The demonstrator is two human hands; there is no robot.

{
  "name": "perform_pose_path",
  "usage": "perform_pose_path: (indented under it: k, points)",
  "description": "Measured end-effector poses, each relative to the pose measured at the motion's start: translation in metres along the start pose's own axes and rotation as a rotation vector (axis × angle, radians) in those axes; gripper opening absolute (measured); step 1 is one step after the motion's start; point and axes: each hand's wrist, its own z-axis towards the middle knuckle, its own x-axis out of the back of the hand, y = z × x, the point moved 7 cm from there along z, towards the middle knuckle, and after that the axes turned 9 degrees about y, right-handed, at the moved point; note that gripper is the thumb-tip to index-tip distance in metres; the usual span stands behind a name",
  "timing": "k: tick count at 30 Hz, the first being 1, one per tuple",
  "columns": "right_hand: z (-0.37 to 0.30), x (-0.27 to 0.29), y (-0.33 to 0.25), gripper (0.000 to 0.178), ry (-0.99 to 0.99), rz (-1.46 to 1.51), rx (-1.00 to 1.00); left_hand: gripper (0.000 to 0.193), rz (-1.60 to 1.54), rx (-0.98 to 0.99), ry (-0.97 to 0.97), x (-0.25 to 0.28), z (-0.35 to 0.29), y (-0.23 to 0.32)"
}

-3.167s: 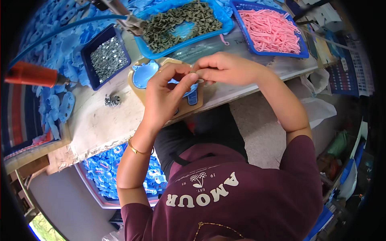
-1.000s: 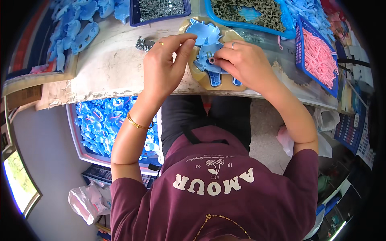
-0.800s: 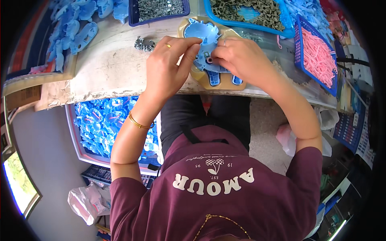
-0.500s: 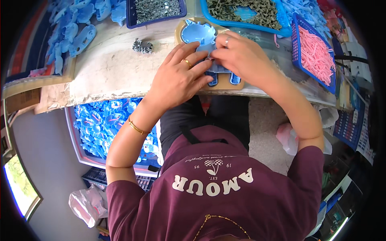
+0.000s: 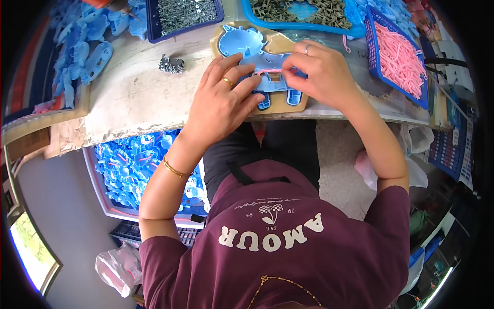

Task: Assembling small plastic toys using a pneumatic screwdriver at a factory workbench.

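Beyond the right hand, a basket holds pink strips

Beneath the worn, pale tabletop lies rough grey floor; to its lower left, a smooth grey wall and bright, framed window.

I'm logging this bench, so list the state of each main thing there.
Blue shell: hollow side up, on the tan fixture
Pink strip: lying across the shell
Left hand's grip: open, fingers spread
Right hand's grip: at the strip's right end, closure unclear
Blue basket: heaped with pink strips
Turquoise tray: bare in the middle
Dark-blue tray: filled with metal pieces
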Motion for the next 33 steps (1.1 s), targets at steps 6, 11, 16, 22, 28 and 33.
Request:
perform_pose_path:
  k: [6,11,16,22,28,33]
  points:
    - [0.007,-0.011,0.009,0.01,-0.213,-0.006,-0.052,0.031,0.014,-0.005,0.024,0.003,0.002,-0.001]
    - [0.067,0.0,-0.016,0.015,-0.176,0.178,-0.08,0.03,-0.039,0.024,0.046,0.007,0.002,-0.001]
    - [0.179,-0.001,-0.057,0.02,0.098,0.265,-0.053,0.021,-0.048,0.093,0.2,0.032,-0.002,-0.027]
    - [0.285,0.003,-0.031,0.054,0.719,0.41,0.103,0.009,0.391,0.186,0.275,0.062,0.014,-0.099]
    - [0.239,0.019,-0.059,0.036,0.157,0.728,-0.2,0.033,0.612,0.314,-0.03,0.053,0.064,-0.157]
    - [0.219,0.011,-0.062,0.028,0.005,0.778,-0.238,0.03,0.592,0.546,-0.518,0.015,0.089,-0.177]
